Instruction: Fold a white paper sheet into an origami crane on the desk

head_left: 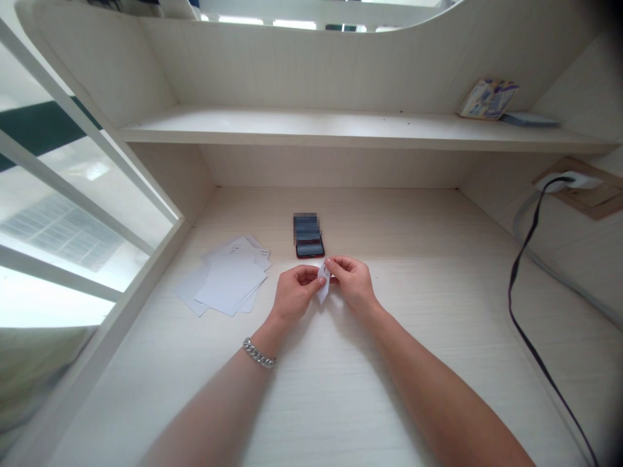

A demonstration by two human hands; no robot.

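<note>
Both my hands meet over the middle of the pale wooden desk [389, 389] and pinch one small folded piece of white paper [323, 284] between them. My left hand [293, 293], with a chain bracelet on its wrist, grips the paper's left side with fingers curled. My right hand [352, 280] pinches the paper's upper right edge. Just beyond the hands lies a dark phone [308, 235] in a red case, screen up. A loose stack of white paper sheets [228, 275] lies on the desk to the left of my left hand.
A shelf [341, 126] runs across the back above the desk, with a printed booklet [488, 98] leaning at its right end. A black cable [528, 272] hangs from a wall socket [569, 181] on the right. A window frame [97, 194] borders the left.
</note>
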